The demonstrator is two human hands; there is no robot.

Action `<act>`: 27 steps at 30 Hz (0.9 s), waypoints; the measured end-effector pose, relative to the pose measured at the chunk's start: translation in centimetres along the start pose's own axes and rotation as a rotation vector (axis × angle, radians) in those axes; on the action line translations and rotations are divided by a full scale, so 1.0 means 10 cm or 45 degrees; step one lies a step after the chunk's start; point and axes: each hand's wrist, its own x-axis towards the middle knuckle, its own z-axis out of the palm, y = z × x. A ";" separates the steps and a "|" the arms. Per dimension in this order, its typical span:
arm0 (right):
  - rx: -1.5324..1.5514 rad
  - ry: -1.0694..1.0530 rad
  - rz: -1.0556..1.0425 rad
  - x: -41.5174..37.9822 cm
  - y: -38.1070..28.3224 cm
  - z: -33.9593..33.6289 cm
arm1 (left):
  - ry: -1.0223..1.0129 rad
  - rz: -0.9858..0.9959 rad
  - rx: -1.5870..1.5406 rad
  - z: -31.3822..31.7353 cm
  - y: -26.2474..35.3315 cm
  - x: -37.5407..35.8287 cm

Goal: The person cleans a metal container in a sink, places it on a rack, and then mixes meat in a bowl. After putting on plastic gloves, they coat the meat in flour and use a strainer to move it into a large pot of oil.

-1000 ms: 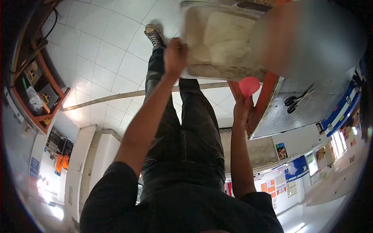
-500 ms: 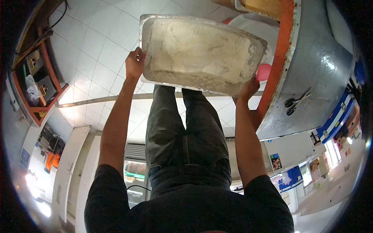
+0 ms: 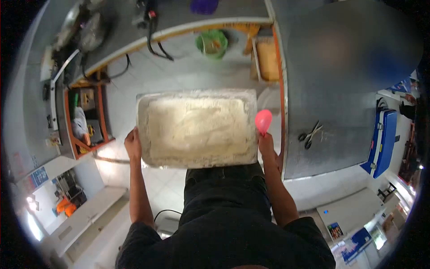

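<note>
A rectangular metal tray (image 3: 139, 112) is carried level in front of my waist, with an off-white powder like flour (image 3: 192, 127) spread over its bottom. My left hand (image 3: 133, 143) is closed on the tray's left edge. Gripping the opposite edge, near its front corner, is my right hand (image 3: 265, 144). A small pink balloon (image 3: 263, 120) stands up right at the right hand's fingers, its narrow end toward them. Most of the fingers of both hands are hidden by the tray's sides.
To the right is a metal table (image 3: 331, 148) with scissors (image 3: 310, 134) and a blue case (image 3: 384, 134). Under the counters stand a green basin (image 3: 212, 44) and a bin of tan material (image 3: 268, 60). An orange-framed shelf (image 3: 85, 119) is at left.
The view has tilted further forward, bringing the far counter and green basin into sight. The tray now appears lower and level, nearer my waist, and the balloon shows fully. Both hands keep their hold.
</note>
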 end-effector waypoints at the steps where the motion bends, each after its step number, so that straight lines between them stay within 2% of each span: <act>1: 0.075 0.043 -0.077 -0.13 -0.62 -0.12 | 0.053 0.037 -0.001 -0.25 0.27 -0.03; 2: 0.163 0.050 -0.141 -0.05 -0.73 -0.17 | 0.051 0.109 -0.021 -0.45 0.42 -0.02; 5: 0.469 0.097 -0.388 0.16 -1.13 -0.35 | 0.128 0.073 -0.144 -0.80 0.92 -0.03; 8: 0.302 0.248 -0.375 0.44 -1.90 -0.74 | 0.099 0.092 -0.268 -0.86 1.40 0.18; 10: 0.341 0.343 -0.471 0.68 -2.08 -0.83 | 0.061 0.122 -0.355 -0.79 1.49 0.37; 11: 0.356 0.321 -0.359 0.79 -2.16 -0.96 | 0.011 0.076 -0.436 -0.70 1.53 0.50; 13: 0.466 0.334 -0.256 1.22 -2.39 -1.30 | -0.091 -0.020 -0.567 -0.21 1.85 0.91; 16: 0.600 0.507 -0.304 1.16 -2.88 -1.70 | -0.332 0.072 -0.599 0.33 2.13 1.53; 19: 0.750 0.646 -0.488 1.14 -3.27 -2.09 | -0.475 0.131 -0.652 0.73 2.93 2.00; 21: 0.605 0.803 -0.418 1.12 -3.74 -2.34 | -0.607 0.260 -0.693 1.07 3.33 2.39; 22: 0.529 0.879 -0.365 1.09 -3.91 -2.44 | -0.683 0.316 -0.581 1.13 3.62 2.54; 25: 0.537 0.952 -0.424 1.30 -4.27 -2.69 | -0.900 0.384 -0.454 1.44 4.47 2.97; 27: 0.446 1.011 -0.495 1.68 -4.23 -2.93 | -1.024 0.435 -0.498 2.39 4.48 3.46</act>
